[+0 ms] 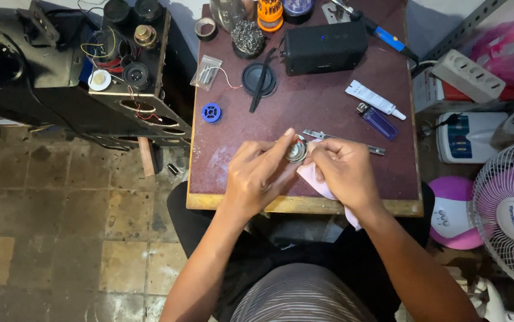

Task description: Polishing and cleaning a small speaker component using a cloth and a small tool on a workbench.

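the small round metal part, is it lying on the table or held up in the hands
Held up: the small round metal part sits between the left hand fingertips and the right hand, which also holds a pink cloth.

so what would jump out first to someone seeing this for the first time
Both hands meet over the near edge of the small brown table: the left hand pinches a small round metal part while the right hand holds a pink cloth against it. Beyond them lies a black box-shaped speaker, and a pink-and-white fan stands at the right.
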